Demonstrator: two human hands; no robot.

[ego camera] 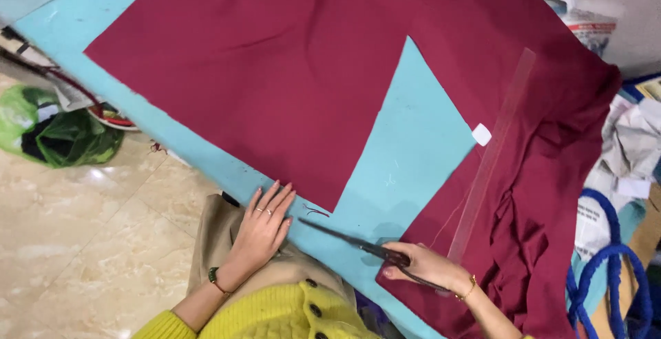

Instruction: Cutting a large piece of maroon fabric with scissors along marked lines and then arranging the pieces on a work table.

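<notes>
A large dark red cloth (275, 70) lies spread on a turquoise table (413, 153), with a wedge cut out of it that shows the table top. My right hand (427, 266) grips long dark scissors (351, 241) whose blades point left toward the cut edge. My left hand (265, 225) rests flat, fingers apart, on the table's near edge just below the cloth's corner. A clear plastic ruler (492, 153) lies on the cloth at the right. Beside the ruler sits a small white piece of chalk (481, 134).
A green plastic bag (55, 132) lies on the tiled floor at the left. Bunched red cloth (551, 242) hangs over the table's right side. Crumpled paper (630, 146) and blue rope handles (613, 277) are at the far right. A red thread scrap (315, 210) lies near the scissors.
</notes>
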